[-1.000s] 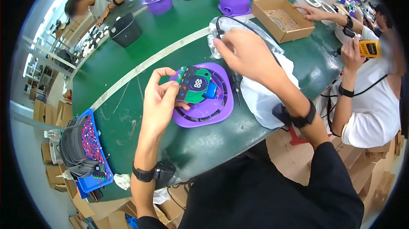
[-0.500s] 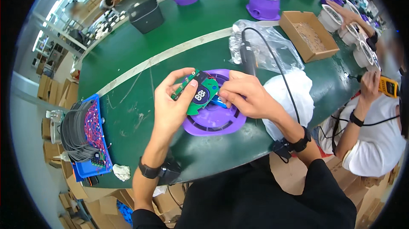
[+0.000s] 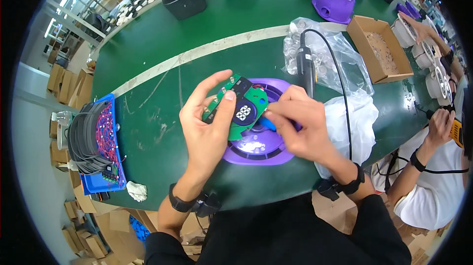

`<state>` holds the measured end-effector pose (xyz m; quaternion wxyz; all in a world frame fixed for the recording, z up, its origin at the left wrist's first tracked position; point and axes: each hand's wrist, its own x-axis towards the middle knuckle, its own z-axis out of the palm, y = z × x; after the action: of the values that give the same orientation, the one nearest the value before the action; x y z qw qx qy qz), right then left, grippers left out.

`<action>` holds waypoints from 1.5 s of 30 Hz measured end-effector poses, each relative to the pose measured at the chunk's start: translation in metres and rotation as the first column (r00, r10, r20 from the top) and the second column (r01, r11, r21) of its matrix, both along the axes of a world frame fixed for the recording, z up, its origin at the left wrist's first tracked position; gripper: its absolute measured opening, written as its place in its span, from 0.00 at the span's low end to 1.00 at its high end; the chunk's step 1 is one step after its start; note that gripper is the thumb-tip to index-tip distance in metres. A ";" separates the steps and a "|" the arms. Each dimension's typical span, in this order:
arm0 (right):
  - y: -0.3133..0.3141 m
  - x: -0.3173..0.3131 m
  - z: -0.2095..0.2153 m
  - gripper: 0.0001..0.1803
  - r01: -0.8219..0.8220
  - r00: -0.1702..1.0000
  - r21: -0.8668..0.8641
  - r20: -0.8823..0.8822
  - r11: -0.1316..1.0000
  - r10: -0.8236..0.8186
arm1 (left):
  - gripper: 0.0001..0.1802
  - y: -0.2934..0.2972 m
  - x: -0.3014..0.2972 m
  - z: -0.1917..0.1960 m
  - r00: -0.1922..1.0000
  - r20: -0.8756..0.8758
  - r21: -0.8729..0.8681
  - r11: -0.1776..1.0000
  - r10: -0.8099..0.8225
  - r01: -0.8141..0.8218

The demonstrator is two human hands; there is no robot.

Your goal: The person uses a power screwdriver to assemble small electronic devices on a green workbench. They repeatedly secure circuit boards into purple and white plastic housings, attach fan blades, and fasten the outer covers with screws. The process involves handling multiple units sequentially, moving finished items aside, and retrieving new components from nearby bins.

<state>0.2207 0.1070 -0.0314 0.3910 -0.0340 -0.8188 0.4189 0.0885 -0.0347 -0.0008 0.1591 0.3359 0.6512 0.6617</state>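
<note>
- The left hand [image 3: 209,132], in the middle of the frame, is closed on a green circuit board [image 3: 236,110], thumb pressed on its face and fingers curled behind its upper edge, holding it tilted above the purple housing [image 3: 256,142].
- The right hand [image 3: 300,127], just right of centre, pinches something small and blue at the board's lower right edge; what it is cannot be made out, but it seems to be a connector or lead.
- The purple housing lies flat on the green desk [image 3: 197,43], directly under both hands, partly hidden by them.
- A black electric screwdriver [image 3: 305,65] rests just above the right hand, its cable looping off to the right over a clear plastic bag [image 3: 340,63].
- A blue tray of wires [image 3: 96,142] sits at the left edge, and a cardboard box [image 3: 379,48] at upper right.
- To do this well, I would keep the board steady with the left thumb, grip the blue part close to its end, and line it up squarely before pressing, so that nothing bends.
</note>
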 end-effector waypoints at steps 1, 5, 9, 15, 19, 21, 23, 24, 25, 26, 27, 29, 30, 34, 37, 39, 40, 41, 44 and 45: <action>-0.002 0.001 -0.001 0.04 0.009 1.000 -0.114 0.006 0.993 -0.008 | 0.16 0.001 0.002 0.000 0.999 0.030 0.022 1.000 -0.023 0.023; -0.003 0.004 -0.007 0.05 0.064 0.998 -0.210 0.003 0.976 -0.065 | 0.11 0.001 0.002 -0.005 0.994 0.110 0.049 0.999 -0.013 0.008; 0.000 0.004 0.001 0.08 0.038 0.999 0.119 -0.015 0.992 -0.037 | 0.10 0.006 0.003 -0.004 0.998 -0.028 0.108 0.993 0.054 -0.051; 0.006 0.000 0.005 0.09 -0.041 0.999 0.192 0.017 0.980 0.039 | 0.11 -0.002 0.006 -0.001 0.997 0.001 0.017 0.997 0.076 -0.076; 0.009 0.002 -0.001 0.06 -0.034 0.999 0.014 -0.006 0.999 0.034 | 0.09 0.003 0.002 -0.010 0.994 -0.052 0.104 0.991 0.093 -0.087; 0.015 0.004 -0.005 0.03 -0.052 0.999 -0.342 -0.017 0.938 0.049 | 0.09 0.004 0.001 -0.017 0.967 -0.201 0.090 0.986 0.158 -0.143; 0.031 0.013 -0.008 0.06 -0.023 1.000 -0.737 -0.011 0.676 0.022 | 0.08 -0.004 -0.007 -0.022 0.904 0.423 0.209 0.964 0.065 -0.167; 0.031 0.009 -0.011 0.10 -0.061 0.998 -0.664 -0.060 0.745 0.027 | 0.08 -0.005 -0.002 -0.029 0.985 0.119 0.137 0.981 0.125 -0.141; 0.025 0.009 -0.011 0.10 -0.039 0.999 -0.487 -0.045 0.873 0.020 | 0.09 -0.004 0.002 -0.034 0.968 -0.202 0.061 0.988 0.149 -0.140; 0.026 0.009 -0.007 0.10 -0.024 0.999 -0.474 -0.039 0.880 0.006 | 0.12 0.002 -0.001 -0.036 0.940 -0.304 0.097 0.987 0.153 -0.130; 0.025 0.012 -0.005 0.11 -0.013 1.000 -0.473 -0.018 0.881 0.005 | 0.13 0.001 0.004 -0.032 0.972 -0.198 0.057 0.992 0.125 -0.116; 0.037 0.013 -0.002 0.10 0.085 0.984 -0.224 -0.134 0.971 -0.117 | 0.16 0.006 0.005 -0.010 0.998 -0.004 0.018 0.997 0.070 -0.070; 0.036 0.011 -0.001 0.10 0.072 0.957 -0.227 -0.257 0.971 -0.131 | 0.17 0.003 0.002 -0.012 1.000 0.015 -0.007 1.000 0.016 -0.016; 0.022 0.023 0.033 0.12 -0.243 0.832 -0.501 -0.547 0.831 -0.087 | 0.21 -0.009 0.001 0.001 0.783 -0.621 -0.274 0.947 -0.041 -0.168; -0.003 0.047 0.052 0.07 -0.203 0.832 -0.595 -0.524 0.778 -0.184 | 0.29 -0.036 0.008 0.015 0.681 -0.730 0.005 0.997 0.057 -0.078; -0.035 0.051 0.061 0.08 -0.466 0.805 -0.606 -0.592 0.644 0.026 | 0.41 -0.051 0.048 0.026 0.778 -0.617 0.143 0.955 -0.119 0.260; -0.054 0.052 0.059 0.09 -0.432 0.838 -0.556 -0.538 0.710 0.089 | 0.43 -0.061 0.058 0.044 0.761 -0.345 -0.130 0.831 -0.549 0.541; -0.080 0.050 0.053 0.09 -0.455 0.822 -0.607 -0.567 0.651 0.045 | 0.42 -0.070 0.084 0.036 0.822 -0.385 -0.132 0.906 -0.420 0.401; -0.096 0.042 0.031 0.15 -0.433 0.884 -0.431 -0.377 0.792 0.279 | 0.33 -0.140 0.067 0.041 0.904 0.038 -0.081 0.900 -0.426 0.428; -0.096 0.042 0.023 0.19 -0.284 0.943 -0.381 -0.275 0.880 0.185 | 0.31 -0.172 0.062 0.028 0.937 0.030 -0.121 0.929 -0.349 0.350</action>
<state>0.2625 0.0109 -0.0087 0.4132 0.0323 -0.6577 0.6290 0.1505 -0.2070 0.0273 0.2973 0.4332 0.6204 0.5823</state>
